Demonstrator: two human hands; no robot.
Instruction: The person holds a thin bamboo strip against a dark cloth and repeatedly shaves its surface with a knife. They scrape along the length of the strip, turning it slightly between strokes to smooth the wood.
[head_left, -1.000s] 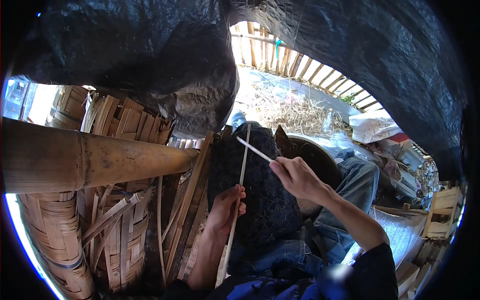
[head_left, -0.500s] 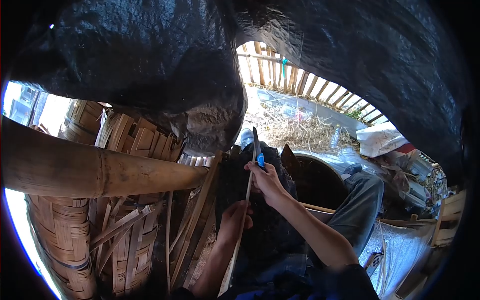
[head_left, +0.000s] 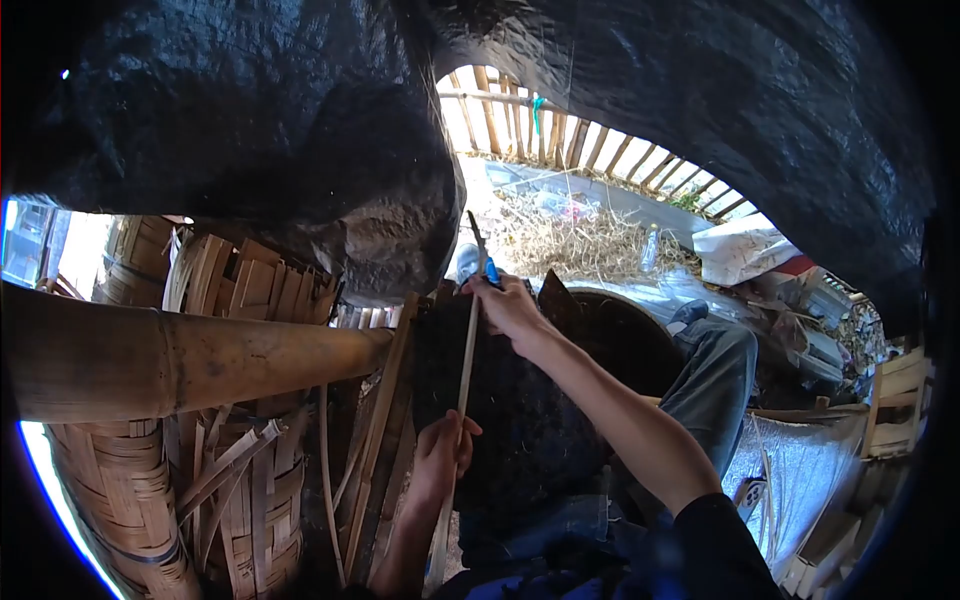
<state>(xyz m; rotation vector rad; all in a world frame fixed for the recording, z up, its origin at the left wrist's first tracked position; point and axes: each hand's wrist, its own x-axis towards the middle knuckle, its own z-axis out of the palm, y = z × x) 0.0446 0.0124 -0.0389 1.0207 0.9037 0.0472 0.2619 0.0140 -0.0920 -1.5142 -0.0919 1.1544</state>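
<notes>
Here's the right hand, out beyond the left fingers, its own fingers clamped on a blue-trimmed knife, handle mostly buried in the grip, blade jutting past them. Nearer, the left hand has fingers closed round the pale strip, running up to the right fingers; how it meets the knife there is hidden, its lower end out of view.

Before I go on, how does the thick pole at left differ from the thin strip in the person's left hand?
The pole is far thicker than the strip. The pole lies crosswise in the view, while the strip runs nearly lengthwise. The left hand holds the strip; neither of the hands touches the pole. Both look long and fairly straight.
</notes>
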